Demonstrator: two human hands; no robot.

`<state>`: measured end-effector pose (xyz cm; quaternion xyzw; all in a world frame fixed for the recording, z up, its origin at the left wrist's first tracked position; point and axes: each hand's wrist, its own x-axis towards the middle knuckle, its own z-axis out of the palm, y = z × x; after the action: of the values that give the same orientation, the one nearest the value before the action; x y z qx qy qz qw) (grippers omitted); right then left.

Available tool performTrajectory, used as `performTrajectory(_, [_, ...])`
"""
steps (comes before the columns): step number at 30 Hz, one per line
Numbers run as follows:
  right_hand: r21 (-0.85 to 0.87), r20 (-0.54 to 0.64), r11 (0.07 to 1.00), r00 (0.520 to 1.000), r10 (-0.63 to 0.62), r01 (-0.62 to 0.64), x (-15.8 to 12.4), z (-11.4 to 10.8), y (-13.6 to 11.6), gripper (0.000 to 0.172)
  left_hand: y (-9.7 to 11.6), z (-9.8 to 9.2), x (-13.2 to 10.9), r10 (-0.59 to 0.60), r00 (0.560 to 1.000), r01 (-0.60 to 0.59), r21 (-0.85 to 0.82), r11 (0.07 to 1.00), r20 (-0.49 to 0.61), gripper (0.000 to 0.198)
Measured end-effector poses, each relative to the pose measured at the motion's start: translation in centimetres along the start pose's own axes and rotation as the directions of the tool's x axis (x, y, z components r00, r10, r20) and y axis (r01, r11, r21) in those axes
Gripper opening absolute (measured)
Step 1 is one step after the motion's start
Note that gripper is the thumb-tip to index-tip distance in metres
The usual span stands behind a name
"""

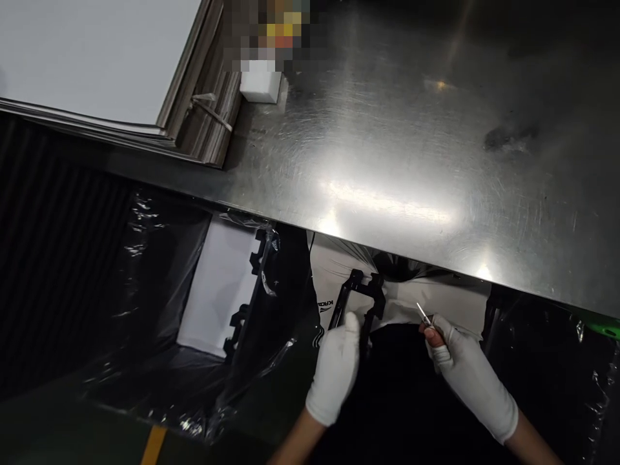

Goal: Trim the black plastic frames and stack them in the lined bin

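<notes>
My left hand (339, 365), in a white glove, is closed around the lower part of a black plastic frame (358, 287). The frame is an open shape with clip-like ends, and its lower part is hidden behind the hand. In my right hand (460, 365), also gloved but with bare fingertips, is a slim thin-bladed tool (423, 312). Its bright narrow tip points up and left, apart from the frame. Most of its handle is hidden in the fingers. Both hands are in front of the metal table's edge, over my white, black-printed top (445, 300).
A bare metal table (411, 142) fills the upper right. Bundled board sheets (97, 58) are stacked on it at upper left, beside a white block (261, 82). Lower left, a bag-lined container (159, 381) holds a white sheet (217, 284) and black plastic parts (237, 326). A green object (603, 329) lies far right.
</notes>
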<state>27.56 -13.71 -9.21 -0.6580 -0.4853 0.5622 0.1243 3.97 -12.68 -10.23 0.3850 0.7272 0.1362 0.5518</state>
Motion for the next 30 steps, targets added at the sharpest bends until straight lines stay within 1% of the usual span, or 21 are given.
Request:
performTrajectory(1, [0.003, -0.001, 1.0, 1.0, -0.006, 0.006, 0.0, -0.2, 0.0, 0.044, 0.2, -0.3, 0.1, -0.064, 0.998, 0.065, -0.095, 0.993, 0.01, 0.08])
performTrajectory(3, [-0.009, -0.012, 1.0, 1.0, -0.006, 0.006, -0.1, -0.4, -0.2, 0.044, 0.5, -0.9, 0.0, -0.164, 0.982, 0.182, -0.246, 0.952, 0.091, 0.088])
performTrajectory(4, [-0.026, -0.028, 1.0, 1.0, -0.011, 0.01, -0.1, -0.4, -0.2, 0.044, 0.6, -1.3, -0.1, -0.185, 0.972, 0.222, -0.303, 0.927, 0.144, 0.091])
performTrajectory(5, [-0.051, -0.05, 0.998, 0.998, -0.026, 0.023, -0.1, -0.3, -0.2, 0.043, 0.7, -1.8, -0.3, -0.178, 0.964, 0.239, -0.355, 0.904, 0.197, 0.093])
performTrajectory(6, [-0.083, -0.077, 0.995, 0.996, -0.052, 0.046, -0.1, -0.3, -0.2, 0.042, 0.7, -2.3, -0.6, -0.138, 0.959, 0.233, -0.411, 0.881, 0.247, 0.092])
performTrajectory(7, [-0.118, -0.099, 0.99, 0.991, -0.094, 0.083, -0.1, -0.2, -0.2, 0.043, 0.6, -2.8, -0.9, -0.063, 0.954, 0.203, -0.48, 0.853, 0.292, 0.089])
performTrajectory(8, [-0.146, -0.108, 0.982, 0.984, -0.138, 0.122, -0.1, -0.3, -0.3, 0.043, 0.6, -3.3, -1.2, 0.042, 0.944, 0.159, -0.563, 0.811, 0.328, 0.083])
performTrajectory(9, [-0.162, -0.095, 0.976, 0.982, -0.163, 0.147, 0.0, -0.4, -0.5, 0.042, 0.6, -3.9, -1.6, 0.165, 0.923, 0.113, -0.653, 0.749, 0.349, 0.077])
performTrajectory(11, [-0.148, -0.008, 0.979, 0.99, -0.14, 0.137, 0.0, -0.9, -1.5, 0.039, 1.1, -5.1, -2.1, 0.394, 0.848, 0.051, -0.796, 0.603, 0.354, 0.07])
performTrajectory(12, [-0.129, 0.034, 0.985, 0.993, -0.111, 0.115, -0.1, -1.3, -2.2, 0.038, 1.6, -5.7, -2.2, 0.485, 0.806, 0.024, -0.837, 0.546, 0.339, 0.07])
performTrajectory(13, [-0.112, 0.063, 0.989, 0.994, -0.09, 0.096, -0.1, -1.7, -3.0, 0.037, 2.4, -6.3, -2.2, 0.554, 0.765, -0.009, -0.854, 0.521, 0.33, 0.072])
performTrajectory(14, [-0.104, 0.065, 0.99, 0.994, -0.089, 0.095, -0.1, -2.0, -4.0, 0.036, 3.4, -6.9, -2.0, 0.602, 0.728, -0.049, -0.85, 0.524, 0.329, 0.074])
performTrajectory(16, [-0.144, -0.01, 0.974, 0.984, -0.179, 0.175, 0.2, -2.6, -6.1, 0.033, 6.0, -7.8, -1.0, 0.651, 0.675, -0.135, -0.808, 0.573, 0.348, 0.068])
performTrajectory(17, [-0.201, -0.058, 0.952, 0.967, -0.248, 0.232, 0.5, -2.8, -7.1, 0.032, 7.6, -8.1, -0.3, 0.66, 0.666, -0.166, -0.794, 0.585, 0.348, 0.061])
performTrajectory(19, [-0.356, -0.15, 0.885, 0.917, -0.37, 0.299, 1.9, -3.4, -9.0, 0.037, 10.9, -8.3, 1.8, 0.655, 0.675, -0.176, -0.787, 0.591, 0.34, 0.047])
performTrajectory(21, [-0.516, -0.228, 0.813, 0.871, -0.435, 0.271, 3.8, -4.3, -10.3, 0.041, 13.9, -7.9, 4.1, 0.632, 0.695, -0.17, -0.776, 0.607, 0.342, 0.04])
performTrajectory(23, [-0.627, -0.272, 0.755, 0.853, -0.445, 0.194, 6.0, -5.4, -11.0, 0.043, 16.3, -7.2, 6.1, 0.602, 0.71, -0.156, -0.753, 0.64, 0.365, 0.036])
performTrajectory(24, [-0.669, -0.276, 0.726, 0.855, -0.438, 0.156, 7.0, -6.0, -11.1, 0.044, 17.1, -6.9, 6.9, 0.588, 0.714, -0.146, -0.741, 0.655, 0.379, 0.036])
performTrajectory(25, [-0.708, -0.262, 0.695, 0.867, -0.425, 0.126, 7.8, -6.6, -11.2, 0.045, 17.7, -6.5, 7.4, 0.58, 0.718, -0.142, -0.735, 0.663, 0.385, 0.035])
performTrajectory(27, [-0.768, -0.193, 0.631, 0.9, -0.39, 0.109, 8.8, -7.1, -11.2, 0.049, 18.3, -6.0, 7.9, 0.567, 0.723, -0.141, -0.719, 0.68, 0.394, 0.035])
performTrajectory(30, [-0.824, -0.028, 0.536, 0.931, -0.365, 0.185, 9.0, -6.7, -11.6, 0.052, 18.3, -5.6, 7.6, 0.55, 0.726, -0.164, -0.673, 0.721, 0.413, 0.035])
